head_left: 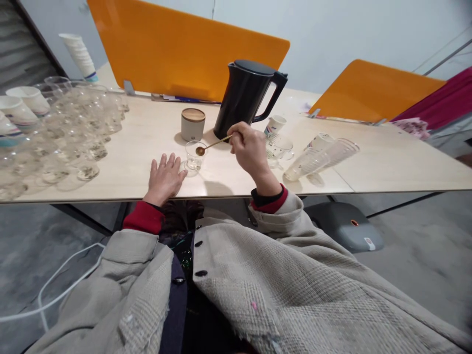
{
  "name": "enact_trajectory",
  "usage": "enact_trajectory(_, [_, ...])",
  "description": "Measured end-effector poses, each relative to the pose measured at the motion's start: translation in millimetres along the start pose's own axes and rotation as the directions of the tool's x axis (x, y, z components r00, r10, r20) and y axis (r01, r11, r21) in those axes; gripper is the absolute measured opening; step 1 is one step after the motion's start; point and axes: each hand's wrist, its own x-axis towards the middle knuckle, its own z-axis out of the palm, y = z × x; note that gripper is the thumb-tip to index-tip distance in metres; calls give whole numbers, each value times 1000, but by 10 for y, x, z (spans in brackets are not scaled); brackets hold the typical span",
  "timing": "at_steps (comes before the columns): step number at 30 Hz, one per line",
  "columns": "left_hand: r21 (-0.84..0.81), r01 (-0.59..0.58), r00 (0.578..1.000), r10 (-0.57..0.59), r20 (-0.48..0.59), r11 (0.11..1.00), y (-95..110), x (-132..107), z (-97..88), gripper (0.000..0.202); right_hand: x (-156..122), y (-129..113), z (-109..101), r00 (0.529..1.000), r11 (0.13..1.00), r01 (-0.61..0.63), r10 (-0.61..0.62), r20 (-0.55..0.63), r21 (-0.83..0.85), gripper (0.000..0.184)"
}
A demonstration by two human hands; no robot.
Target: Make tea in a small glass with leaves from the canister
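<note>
My right hand (250, 146) pinches the handle of a small gold spoon (211, 146), whose bowl hovers at the rim of a small clear glass cup (193, 155) on the pale wooden table (387, 162). My left hand (164, 178) lies flat on the table with fingers spread, just left of that cup and not holding anything. Behind the cup stand a grey canister with a wooden lid (192, 124) and a black electric kettle (246, 97).
Many clear glass cups (73, 142), some with tea leaves inside, crowd the table's left side beside paper cups (22, 105). A stack of clear cups (320, 158) lies on its side at right. Orange dividers (184, 49) stand behind. A white cable (62, 282) runs across the floor.
</note>
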Motion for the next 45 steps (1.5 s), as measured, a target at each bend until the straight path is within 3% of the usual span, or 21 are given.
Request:
enact_trajectory(3, [7,-1,1000,1,1,1000,-8,10,8,73,-48,169,-312,980,999,-5,-2,-201,-36,23])
enact_trajectory(5, [9,-8,1000,8,-8,1000,-21,20,23,74,-48,411,-537,940,985,-17,-43,-338,-171,28])
enact_trajectory(9, [7,-8,1000,9,-14,1000,-41,36,41,73,23,1006,-929,890,850,-70,-183,-418,-522,45])
enact_trajectory(11, [-2,-10,1000,10,-19,1000,-43,39,38,74,67,1210,-1047,880,793,-169,-147,-452,-585,40])
enact_trajectory(13, [-13,-16,1000,15,-22,1000,-41,39,31,74,100,1300,-1091,877,733,-307,-30,-479,-607,34])
enact_trajectory(16, [-14,-15,1000,14,-16,1000,-28,34,17,75,123,1286,-1043,868,650,-448,151,-473,-614,34])
enact_trajectory(23, [27,1,1000,-1,0,1000,0,21,0,74,101,1124,-827,873,566,-484,367,-322,-667,32])
enact_trajectory(32, [16,-11,1000,12,-8,1000,-25,40,43,74,-177,571,-932,864,555,-502,362,-351,-664,36])
enact_trajectory(35, [9,-3,1000,3,-7,1000,-23,35,51,73,-279,497,-759,907,750,-417,308,-287,-514,40])
enact_trajectory(38, [3,2,1000,-2,-22,1000,-11,17,41,72,-326,558,-270,959,948,-284,284,-23,-140,56])
enact_trajectory(41, [-2,-5,1000,5,-23,1000,3,-2,19,72,-306,657,353,945,953,-245,192,266,181,107])
enact_trajectory(43, [-9,-6,1000,6,-15,1000,10,-7,7,73,-263,700,707,927,927,-242,133,351,286,130])
enact_trajectory(45, [-17,-6,1000,5,-11,1000,11,-6,2,73,-213,715,960,923,906,-230,88,374,354,141])
